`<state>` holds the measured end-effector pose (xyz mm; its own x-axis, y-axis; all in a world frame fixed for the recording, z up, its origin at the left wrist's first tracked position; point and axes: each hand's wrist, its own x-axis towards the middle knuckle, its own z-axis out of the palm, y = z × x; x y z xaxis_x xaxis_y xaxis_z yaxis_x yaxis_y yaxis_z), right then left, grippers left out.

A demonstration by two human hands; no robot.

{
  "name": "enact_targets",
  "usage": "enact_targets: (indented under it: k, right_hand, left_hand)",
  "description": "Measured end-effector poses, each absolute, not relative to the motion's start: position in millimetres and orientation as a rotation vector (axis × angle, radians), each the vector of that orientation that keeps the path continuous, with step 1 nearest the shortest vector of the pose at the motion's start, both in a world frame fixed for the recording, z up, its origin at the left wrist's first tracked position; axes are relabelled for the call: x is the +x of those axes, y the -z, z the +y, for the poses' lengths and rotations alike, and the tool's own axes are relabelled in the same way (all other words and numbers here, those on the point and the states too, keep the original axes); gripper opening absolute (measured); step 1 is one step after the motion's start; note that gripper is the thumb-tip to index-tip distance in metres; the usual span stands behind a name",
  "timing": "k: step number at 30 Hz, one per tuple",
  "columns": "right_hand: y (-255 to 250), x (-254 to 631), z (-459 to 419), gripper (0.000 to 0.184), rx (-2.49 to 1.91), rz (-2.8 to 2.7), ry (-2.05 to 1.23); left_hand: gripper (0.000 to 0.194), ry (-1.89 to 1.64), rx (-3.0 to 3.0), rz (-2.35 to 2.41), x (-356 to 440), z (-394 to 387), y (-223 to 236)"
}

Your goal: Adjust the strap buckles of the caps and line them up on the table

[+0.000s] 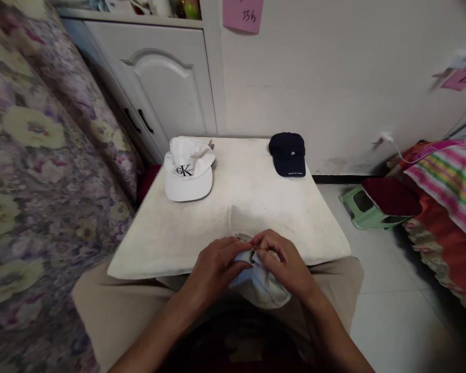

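Observation:
A pale cap (264,291) is in both my hands at the table's near edge, over my lap. Its back strap faces me, with a small brass-coloured buckle (252,254) on it. My left hand (217,263) pinches the strap on the left of the buckle, thumb below and fingers above. The fingers of my right hand (282,260) are closed on the strap's other side, right at the buckle. Part of the cap is hidden behind my fingers.
On the cream-covered table (241,176), a white cap (188,168) lies at the back left and a navy cap (288,154) at the back right. A floral curtain (42,181) hangs at left. A green stool (373,204) and a bed (450,217) stand at right.

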<state>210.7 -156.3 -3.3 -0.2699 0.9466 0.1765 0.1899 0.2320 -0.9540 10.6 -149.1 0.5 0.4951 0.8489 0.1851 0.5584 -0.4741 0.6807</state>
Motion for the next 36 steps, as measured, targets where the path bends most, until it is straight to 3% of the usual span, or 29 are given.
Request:
enact_targets:
  k: [14,23,30,36]
  right_hand:
    - [-2,208,-153,0.023,-1.133,-1.764,-1.035]
    - [8,222,-146,0.019,-1.022,-1.829,-1.297]
    - [21,223,-150,0.024,-1.053,-1.442,-1.629]
    - [22,224,-153,0.025,-1.029,-1.405,-1.627]
  left_hand:
    - [0.025,-0.645,2.328,1.154,13,-149,0]
    - [0.022,-0.614,2.297,1.126,15,-148,-1]
    - [0.022,-0.584,2.272,1.137,15,-149,-2]
    - [0.021,-0.590,2.281,1.154,15,-149,0]
